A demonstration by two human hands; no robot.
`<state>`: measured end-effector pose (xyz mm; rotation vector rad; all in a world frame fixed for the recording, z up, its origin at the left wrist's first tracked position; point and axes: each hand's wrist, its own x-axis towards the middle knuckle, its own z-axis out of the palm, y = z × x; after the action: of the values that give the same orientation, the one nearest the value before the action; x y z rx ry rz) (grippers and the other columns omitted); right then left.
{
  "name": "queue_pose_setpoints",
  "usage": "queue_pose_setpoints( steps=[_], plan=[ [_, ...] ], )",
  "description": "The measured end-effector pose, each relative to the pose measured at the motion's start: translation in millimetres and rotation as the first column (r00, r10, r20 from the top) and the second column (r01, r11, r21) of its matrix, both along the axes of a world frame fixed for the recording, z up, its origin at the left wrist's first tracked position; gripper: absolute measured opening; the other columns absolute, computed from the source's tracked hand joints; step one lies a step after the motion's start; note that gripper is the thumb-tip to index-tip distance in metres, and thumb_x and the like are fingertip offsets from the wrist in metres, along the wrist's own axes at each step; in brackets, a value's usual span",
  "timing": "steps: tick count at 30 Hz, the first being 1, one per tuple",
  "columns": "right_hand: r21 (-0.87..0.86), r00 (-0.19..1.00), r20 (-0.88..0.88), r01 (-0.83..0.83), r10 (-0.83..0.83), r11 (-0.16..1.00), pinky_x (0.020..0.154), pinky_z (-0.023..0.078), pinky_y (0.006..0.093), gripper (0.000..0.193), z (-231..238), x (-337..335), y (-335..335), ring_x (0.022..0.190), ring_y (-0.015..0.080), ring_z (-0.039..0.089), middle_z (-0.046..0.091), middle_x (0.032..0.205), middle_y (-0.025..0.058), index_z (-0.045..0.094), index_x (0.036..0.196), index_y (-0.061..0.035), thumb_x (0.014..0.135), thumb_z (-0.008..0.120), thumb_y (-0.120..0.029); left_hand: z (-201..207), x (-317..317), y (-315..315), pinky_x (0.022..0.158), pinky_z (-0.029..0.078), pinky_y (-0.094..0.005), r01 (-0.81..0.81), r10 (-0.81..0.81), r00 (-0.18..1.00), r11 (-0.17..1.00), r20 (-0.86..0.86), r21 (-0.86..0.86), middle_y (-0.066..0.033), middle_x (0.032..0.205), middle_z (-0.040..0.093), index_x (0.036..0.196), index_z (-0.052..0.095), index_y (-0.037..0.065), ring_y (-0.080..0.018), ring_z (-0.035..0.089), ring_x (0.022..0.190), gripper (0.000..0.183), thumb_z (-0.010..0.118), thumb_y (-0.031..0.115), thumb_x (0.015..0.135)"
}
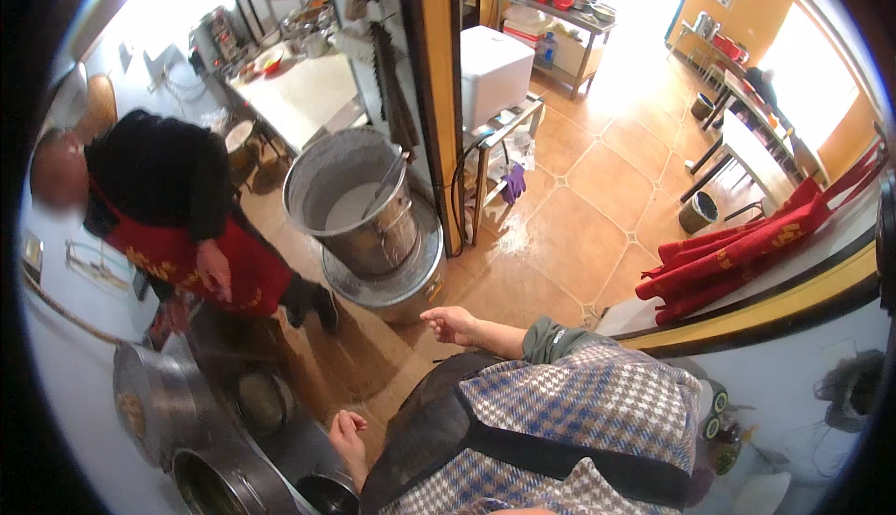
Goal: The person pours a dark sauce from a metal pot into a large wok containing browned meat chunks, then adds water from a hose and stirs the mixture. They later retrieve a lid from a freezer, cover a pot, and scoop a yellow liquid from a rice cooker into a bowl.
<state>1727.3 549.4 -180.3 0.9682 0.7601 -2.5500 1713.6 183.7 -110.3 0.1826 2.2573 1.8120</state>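
Grip of the left hand (pixel 347 436) is half open, its fingers loosely bent around nothing visible, near one dark round pot (pixel 327 494) at the lower edge, while the right hand (pixel 450 325) is loosely curled and I cannot tell whether it has hold of anything. Ahead of it, one tall, dull-silver pot (pixel 387 240), pale grey inside, with one long-handled tool (pixel 385 187) leaning in it, stands on one wider round metal base (pixel 420 293). Leftward is one co-worker (pixel 163 170) wearing one red apron (pixel 210 258).
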Motion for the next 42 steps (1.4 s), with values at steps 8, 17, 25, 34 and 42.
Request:
queue_pose_setpoints(
  steps=[8, 17, 25, 34, 42],
  plan=[
    [0.037, 0.988, -0.146, 0.050, -0.044, 0.998, 0.057, 0.043, 0.0248, 0.011, 21, -39, 132, 0.059, 0.0076, 0.050, 0.056, 0.068, -0.0066, 0.064, 0.099, -0.0106, 0.097, 0.057, -0.019, -8, -34, 127, 0.058, 0.048, -0.0278, -0.080, 0.069, 0.978, 0.996, 0.196, 0.048, -0.0065, 0.066, 0.058, 0.074, 0.057, 0.001, -0.0153, 0.056, 0.059, 0.061, 0.031, 0.045, 0.106],
    [0.104, 0.986, -0.106, 0.142, -0.131, 0.984, 0.058, 0.040, 0.0267, 0.014, 17, -39, 190, 0.058, 0.0075, 0.043, 0.051, 0.068, -0.0068, 0.065, 0.102, -0.0123, 0.095, 0.057, -0.022, -22, -51, 192, 0.059, 0.048, -0.0279, 0.099, -0.106, 0.963, 0.994, 0.248, 0.040, -0.0079, 0.067, 0.059, 0.074, 0.058, 0.000, -0.0153, 0.057, 0.060, 0.061, 0.032, 0.045, 0.106],
    [0.245, 0.918, -0.004, 0.384, -0.396, 0.890, 0.055, 0.043, 0.0254, 0.026, 21, 110, 232, 0.058, 0.0084, 0.048, 0.053, 0.068, -0.0034, 0.066, 0.105, -0.0051, 0.100, 0.054, -0.027, -51, -91, 306, 0.053, 0.044, -0.0288, 0.646, -0.631, 0.702, 0.759, 0.329, 0.080, -0.0050, 0.062, 0.057, 0.069, 0.057, 0.001, -0.0135, 0.055, 0.057, 0.050, 0.044, 0.035, 0.104],
    [0.057, 0.475, -0.030, 0.880, -0.880, 0.472, 0.059, 0.044, 0.0350, 0.045, -35, 227, 330, 0.060, 0.0179, 0.050, 0.053, 0.068, 0.0051, 0.051, 0.069, -0.0124, 0.099, 0.050, -0.046, -23, -58, 591, 0.060, 0.046, -0.0289, 0.968, -0.966, 0.249, 0.246, -0.074, 0.045, -0.0066, 0.070, 0.056, 0.084, 0.060, -0.002, -0.0149, 0.057, 0.064, 0.037, 0.046, 0.026, 0.104],
    [0.179, 0.423, -0.116, 0.899, -0.899, 0.400, 0.061, 0.045, 0.0335, 0.042, -32, 282, 540, 0.060, 0.0176, 0.048, 0.052, 0.068, 0.0038, 0.050, 0.071, -0.0128, 0.100, 0.049, -0.043, -170, -88, 748, 0.078, 0.049, -0.0468, 0.668, -0.970, 0.142, -0.053, 0.198, -0.742, -0.0207, 0.094, 0.062, 0.089, 0.061, 0.002, -0.0375, 0.062, 0.093, 0.026, 0.049, 0.023, 0.096]
  ],
)
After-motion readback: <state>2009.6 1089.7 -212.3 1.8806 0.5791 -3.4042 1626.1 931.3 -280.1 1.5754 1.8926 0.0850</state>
